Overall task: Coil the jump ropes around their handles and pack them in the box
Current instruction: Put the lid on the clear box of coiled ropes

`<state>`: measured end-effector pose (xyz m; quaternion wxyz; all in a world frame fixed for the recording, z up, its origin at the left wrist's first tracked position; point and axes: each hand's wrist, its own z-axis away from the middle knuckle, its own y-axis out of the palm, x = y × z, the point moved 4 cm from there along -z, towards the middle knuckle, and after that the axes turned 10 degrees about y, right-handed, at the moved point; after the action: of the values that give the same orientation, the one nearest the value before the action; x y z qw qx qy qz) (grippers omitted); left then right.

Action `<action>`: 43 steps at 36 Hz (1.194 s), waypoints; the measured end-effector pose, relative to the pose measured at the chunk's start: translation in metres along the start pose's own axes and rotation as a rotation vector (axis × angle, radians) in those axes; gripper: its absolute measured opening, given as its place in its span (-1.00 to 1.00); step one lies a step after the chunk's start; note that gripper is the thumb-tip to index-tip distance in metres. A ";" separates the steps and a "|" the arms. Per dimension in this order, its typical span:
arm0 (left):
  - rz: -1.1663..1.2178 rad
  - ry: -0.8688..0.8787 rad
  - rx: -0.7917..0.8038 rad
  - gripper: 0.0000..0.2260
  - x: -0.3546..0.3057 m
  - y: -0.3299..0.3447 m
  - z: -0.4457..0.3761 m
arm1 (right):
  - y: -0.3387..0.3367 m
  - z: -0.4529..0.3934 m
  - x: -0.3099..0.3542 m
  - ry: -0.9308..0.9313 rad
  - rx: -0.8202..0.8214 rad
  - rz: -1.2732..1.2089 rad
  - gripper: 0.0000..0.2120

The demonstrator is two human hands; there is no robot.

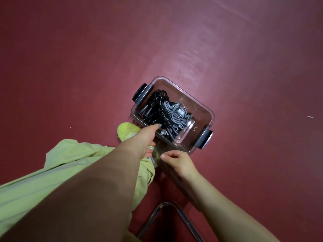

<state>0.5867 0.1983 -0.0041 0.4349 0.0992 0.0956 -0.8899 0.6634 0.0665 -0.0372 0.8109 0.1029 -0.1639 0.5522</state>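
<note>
**Clear box of coiled ropes on a dark red floor**

Head view: a dark red floor [87,49] fills nearly the whole picture. It is smooth and slightly glossy, with a pale sheen and faint scuff marks running from the middle toward the upper right. A small speck of debris [309,117] lies far out on the right.

The clear plastic box [201,109] stands on the floor a little right of centre, turned at an angle, with a dark latch on each short end. Inside it lie coiled jump ropes: a black bundle [160,109] toward the left end, with black handles beside it, and a grey bundle [174,114] touching it toward the middle. The right end of the box shows bare clear bottom.

The left hand [143,138] reaches to the box's near long rim, its fingertips over the rim near the black bundle; whether its grip has hold of anything I cannot tell. The right hand [176,161] sits just outside the box's near corner, fingers curled; what they hold, if anything, is unclear.

Light green clothing [52,172] covers the lower left. A bent metal tube [157,213] shows at the bottom edge.
</note>
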 end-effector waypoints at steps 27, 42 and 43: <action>0.068 0.146 -0.018 -0.49 -0.010 -0.010 0.003 | -0.004 -0.005 0.025 -0.237 -0.051 0.368 -0.80; -0.341 0.574 -0.025 -0.74 -0.032 -0.031 0.002 | -0.065 0.011 0.156 -0.219 0.213 0.093 -0.74; -0.340 0.587 -0.088 -0.74 -0.034 -0.037 -0.002 | -0.068 0.007 0.159 -0.211 0.214 0.068 -0.74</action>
<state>0.5783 0.2465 0.0055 0.2383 0.3149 0.2703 -0.8781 0.7786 0.1759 0.0307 0.7543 0.2405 -0.1921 0.5799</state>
